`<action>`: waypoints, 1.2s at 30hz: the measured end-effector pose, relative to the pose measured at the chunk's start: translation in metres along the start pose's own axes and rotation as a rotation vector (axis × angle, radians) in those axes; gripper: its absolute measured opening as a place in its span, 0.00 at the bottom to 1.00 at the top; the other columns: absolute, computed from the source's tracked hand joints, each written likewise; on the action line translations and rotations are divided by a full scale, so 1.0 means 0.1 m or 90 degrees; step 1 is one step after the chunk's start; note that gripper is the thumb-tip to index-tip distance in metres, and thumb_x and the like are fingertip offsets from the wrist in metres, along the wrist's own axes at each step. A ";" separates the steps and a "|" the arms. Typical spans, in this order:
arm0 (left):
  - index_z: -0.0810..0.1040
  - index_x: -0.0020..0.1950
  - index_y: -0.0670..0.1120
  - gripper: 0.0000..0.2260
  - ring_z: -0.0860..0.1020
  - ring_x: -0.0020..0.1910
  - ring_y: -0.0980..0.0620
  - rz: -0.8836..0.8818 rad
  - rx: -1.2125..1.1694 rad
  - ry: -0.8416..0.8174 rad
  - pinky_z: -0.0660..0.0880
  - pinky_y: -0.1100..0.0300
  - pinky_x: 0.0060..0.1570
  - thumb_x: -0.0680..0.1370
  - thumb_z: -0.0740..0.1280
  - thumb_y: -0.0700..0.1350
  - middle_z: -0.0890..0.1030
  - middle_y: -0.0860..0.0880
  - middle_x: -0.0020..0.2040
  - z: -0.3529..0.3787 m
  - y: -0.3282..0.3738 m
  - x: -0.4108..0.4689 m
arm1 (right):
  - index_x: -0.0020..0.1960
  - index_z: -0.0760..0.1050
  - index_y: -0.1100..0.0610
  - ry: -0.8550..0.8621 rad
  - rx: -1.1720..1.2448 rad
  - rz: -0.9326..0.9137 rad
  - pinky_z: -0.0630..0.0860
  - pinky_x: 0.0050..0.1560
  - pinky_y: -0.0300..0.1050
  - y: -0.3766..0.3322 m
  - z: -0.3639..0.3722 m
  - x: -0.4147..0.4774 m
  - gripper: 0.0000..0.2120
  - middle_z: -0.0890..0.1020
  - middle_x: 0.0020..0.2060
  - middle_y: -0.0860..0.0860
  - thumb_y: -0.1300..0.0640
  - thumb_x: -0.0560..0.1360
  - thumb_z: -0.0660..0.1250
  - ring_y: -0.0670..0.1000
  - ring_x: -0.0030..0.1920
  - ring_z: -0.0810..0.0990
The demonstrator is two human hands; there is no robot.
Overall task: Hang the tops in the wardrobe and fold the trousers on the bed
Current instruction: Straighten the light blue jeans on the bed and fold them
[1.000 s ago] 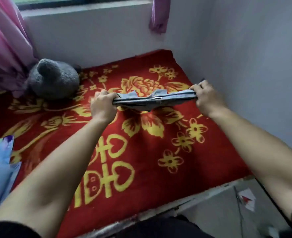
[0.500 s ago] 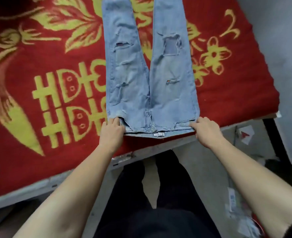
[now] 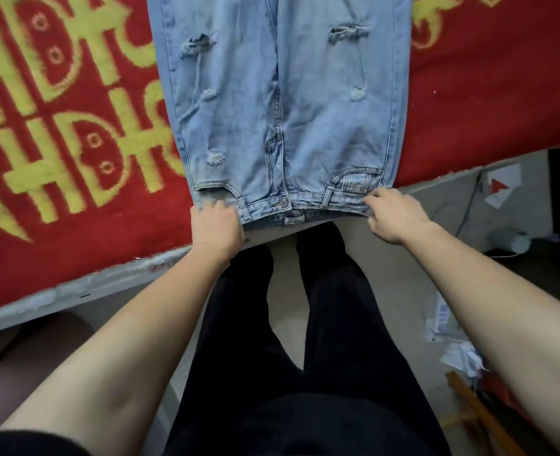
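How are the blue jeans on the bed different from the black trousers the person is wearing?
The jeans are light blue; the black trousers are dark all over. The jeans have ripped holes down the legs; the black trousers show none. The jeans lie spread flat on the red blanket; the black trousers are worn by the person standing at the bed's edge. Both are trousers with two legs.

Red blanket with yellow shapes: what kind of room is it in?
Probably a bedroom in a home. The red blanket covers a bed with a pale frame edge, ripped blue jeans lie spread on it, and loose papers lie down beside it.
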State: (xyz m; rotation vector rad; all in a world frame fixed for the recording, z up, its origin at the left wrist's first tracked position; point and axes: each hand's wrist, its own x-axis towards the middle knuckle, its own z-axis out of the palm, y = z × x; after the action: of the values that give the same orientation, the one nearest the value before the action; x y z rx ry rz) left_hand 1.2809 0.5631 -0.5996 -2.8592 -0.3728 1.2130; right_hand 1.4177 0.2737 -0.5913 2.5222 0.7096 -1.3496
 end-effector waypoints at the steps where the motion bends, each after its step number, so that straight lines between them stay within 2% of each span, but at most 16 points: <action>1: 0.76 0.57 0.44 0.13 0.72 0.60 0.40 0.015 -0.024 0.039 0.69 0.47 0.55 0.77 0.63 0.49 0.77 0.42 0.59 -0.04 0.03 0.01 | 0.70 0.72 0.56 0.029 0.022 0.006 0.74 0.62 0.57 0.01 -0.08 0.01 0.19 0.73 0.66 0.58 0.56 0.79 0.60 0.61 0.66 0.71; 3: 0.73 0.62 0.43 0.16 0.69 0.64 0.39 0.079 -0.098 0.100 0.70 0.45 0.57 0.77 0.63 0.47 0.72 0.40 0.67 -0.12 0.15 0.06 | 0.69 0.72 0.57 0.111 0.077 0.020 0.75 0.59 0.59 0.08 -0.23 0.07 0.19 0.72 0.65 0.60 0.57 0.79 0.61 0.63 0.64 0.72; 5: 0.65 0.74 0.46 0.26 0.61 0.75 0.40 0.166 -0.125 0.115 0.68 0.43 0.64 0.76 0.64 0.46 0.59 0.41 0.78 -0.18 0.31 0.11 | 0.73 0.68 0.57 0.192 0.104 0.026 0.74 0.60 0.61 0.17 -0.36 0.15 0.24 0.67 0.70 0.61 0.60 0.78 0.62 0.64 0.67 0.69; 6: 0.59 0.78 0.48 0.30 0.55 0.78 0.42 0.196 -0.116 0.094 0.64 0.43 0.68 0.76 0.64 0.46 0.52 0.43 0.80 -0.19 0.38 0.14 | 0.76 0.63 0.56 0.199 0.105 0.024 0.72 0.63 0.62 0.21 -0.40 0.22 0.28 0.62 0.75 0.61 0.60 0.77 0.63 0.64 0.70 0.66; 8: 0.52 0.80 0.50 0.33 0.47 0.80 0.45 0.220 -0.105 -0.013 0.60 0.43 0.72 0.77 0.63 0.48 0.45 0.46 0.81 -0.16 0.53 0.18 | 0.81 0.53 0.53 0.116 0.082 0.020 0.66 0.70 0.61 0.26 -0.43 0.33 0.34 0.49 0.81 0.57 0.61 0.78 0.62 0.62 0.77 0.55; 10: 0.56 0.79 0.48 0.31 0.50 0.79 0.44 0.200 -0.124 -0.105 0.62 0.43 0.71 0.78 0.62 0.48 0.48 0.46 0.81 -0.11 0.66 0.17 | 0.82 0.48 0.53 0.011 0.073 0.020 0.61 0.75 0.60 0.29 -0.40 0.41 0.37 0.43 0.81 0.54 0.62 0.78 0.62 0.60 0.80 0.50; 11: 0.62 0.76 0.46 0.27 0.56 0.77 0.43 0.183 -0.133 -0.095 0.66 0.43 0.68 0.78 0.62 0.47 0.55 0.44 0.79 -0.09 0.73 0.16 | 0.82 0.49 0.53 0.005 0.098 0.018 0.60 0.75 0.60 0.30 -0.39 0.43 0.37 0.45 0.81 0.54 0.64 0.77 0.62 0.60 0.79 0.51; 13: 0.74 0.63 0.43 0.17 0.67 0.66 0.40 0.139 -0.131 0.012 0.71 0.46 0.58 0.77 0.62 0.48 0.69 0.42 0.68 -0.13 0.87 0.15 | 0.79 0.58 0.55 0.086 0.181 0.009 0.63 0.74 0.58 0.33 -0.42 0.46 0.32 0.56 0.80 0.56 0.66 0.76 0.59 0.62 0.76 0.60; 14: 0.76 0.57 0.43 0.14 0.69 0.61 0.40 0.125 -0.121 0.055 0.70 0.47 0.54 0.77 0.62 0.49 0.72 0.42 0.62 -0.16 0.94 0.17 | 0.77 0.63 0.55 0.141 0.239 0.023 0.65 0.73 0.57 0.35 -0.47 0.49 0.29 0.63 0.77 0.58 0.66 0.76 0.57 0.62 0.74 0.65; 17: 0.77 0.52 0.44 0.11 0.71 0.56 0.40 0.135 -0.134 0.092 0.68 0.49 0.50 0.77 0.61 0.49 0.74 0.42 0.54 -0.24 1.18 0.26 | 0.72 0.69 0.54 0.238 0.373 0.097 0.68 0.69 0.52 0.50 -0.67 0.61 0.24 0.75 0.67 0.59 0.63 0.77 0.56 0.61 0.67 0.73; 21: 0.76 0.52 0.45 0.12 0.73 0.54 0.42 0.190 -0.207 0.099 0.70 0.50 0.47 0.80 0.58 0.51 0.77 0.44 0.51 -0.36 1.60 0.41 | 0.71 0.70 0.55 0.265 0.455 0.185 0.66 0.66 0.44 0.79 -0.92 0.88 0.21 0.78 0.63 0.56 0.58 0.78 0.59 0.56 0.64 0.75; 25: 0.79 0.50 0.45 0.16 0.75 0.55 0.43 0.160 -0.285 0.109 0.72 0.50 0.48 0.81 0.59 0.55 0.79 0.46 0.51 -0.46 2.07 0.59 | 0.70 0.71 0.52 0.300 0.641 0.224 0.75 0.58 0.39 0.96 -1.20 1.19 0.21 0.80 0.56 0.49 0.53 0.78 0.64 0.45 0.49 0.78; 28: 0.80 0.50 0.45 0.23 0.76 0.55 0.42 0.097 -0.309 0.080 0.73 0.50 0.49 0.78 0.60 0.65 0.81 0.45 0.51 -0.49 2.35 0.75 | 0.67 0.74 0.53 0.264 0.708 0.211 0.78 0.57 0.40 0.98 -1.37 1.41 0.21 0.81 0.60 0.47 0.45 0.77 0.65 0.45 0.55 0.80; 30: 0.81 0.49 0.46 0.28 0.77 0.55 0.42 0.050 -0.293 0.056 0.73 0.50 0.49 0.73 0.62 0.70 0.81 0.46 0.51 -0.51 2.45 0.85 | 0.68 0.74 0.53 0.199 0.717 0.185 0.76 0.51 0.36 0.97 -1.43 1.52 0.21 0.79 0.64 0.47 0.44 0.79 0.63 0.43 0.57 0.78; 33: 0.81 0.50 0.46 0.20 0.77 0.55 0.43 0.036 -0.259 0.054 0.72 0.50 0.48 0.73 0.67 0.63 0.81 0.46 0.50 -0.51 2.52 0.91 | 0.60 0.76 0.51 0.208 0.705 0.173 0.73 0.47 0.33 0.95 -1.44 1.62 0.15 0.80 0.63 0.48 0.44 0.77 0.66 0.40 0.53 0.77; 36: 0.78 0.41 0.48 0.10 0.77 0.50 0.43 0.058 -0.360 0.064 0.70 0.53 0.42 0.73 0.66 0.54 0.80 0.46 0.45 -0.53 2.45 0.82 | 0.45 0.78 0.50 0.295 0.762 0.159 0.79 0.42 0.33 0.87 -1.51 1.59 0.02 0.84 0.50 0.44 0.55 0.75 0.70 0.40 0.46 0.83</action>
State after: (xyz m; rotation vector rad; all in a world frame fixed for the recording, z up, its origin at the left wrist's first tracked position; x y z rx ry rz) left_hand 1.4263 0.3473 -0.6462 -3.4254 -0.6869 1.1125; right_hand 1.6453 0.3073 -0.6412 3.6884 -0.6112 -1.2931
